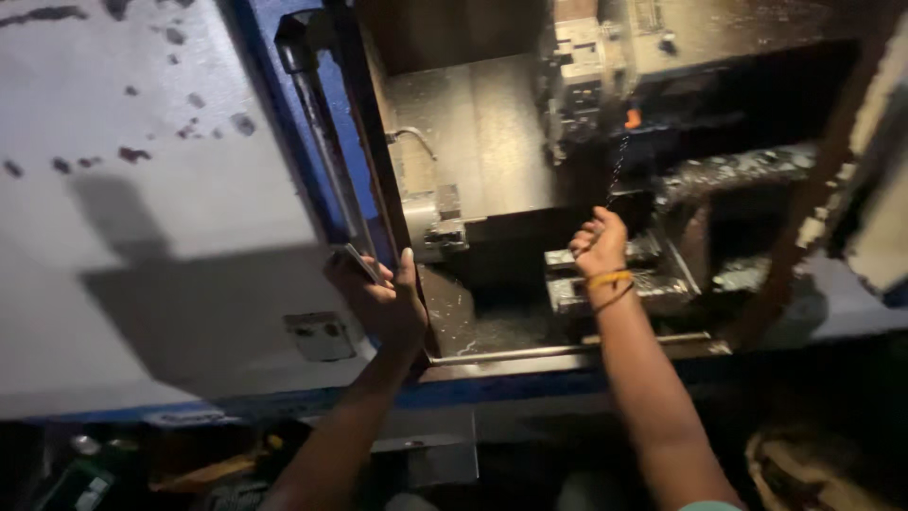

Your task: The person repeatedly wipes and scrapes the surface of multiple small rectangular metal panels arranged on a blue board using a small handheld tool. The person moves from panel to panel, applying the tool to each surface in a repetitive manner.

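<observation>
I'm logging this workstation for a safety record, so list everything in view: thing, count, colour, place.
Machine door panel: one, pale grey with dark spots, left half of view.
Door frame: one, blue, along the panel's right edge.
Machine chamber wall: one, grey metal, centre top.
Chuck: one, grey metal, left side of the chamber.
Turret block: one, dark metal with a small orange spot, top centre-right.
Tool slide: one, dark metal strewn with chips, beside the right hand.
Rail: one, bright metal, along the chamber's front edge.
Wristbands: yellow and dark, on the right wrist.
Small flat piece: one, grey, in the left hand.
Left hand: at the door edge, fingers around the flat piece.
Right hand: closed, inside the chamber; what it grips is unclear.
</observation>
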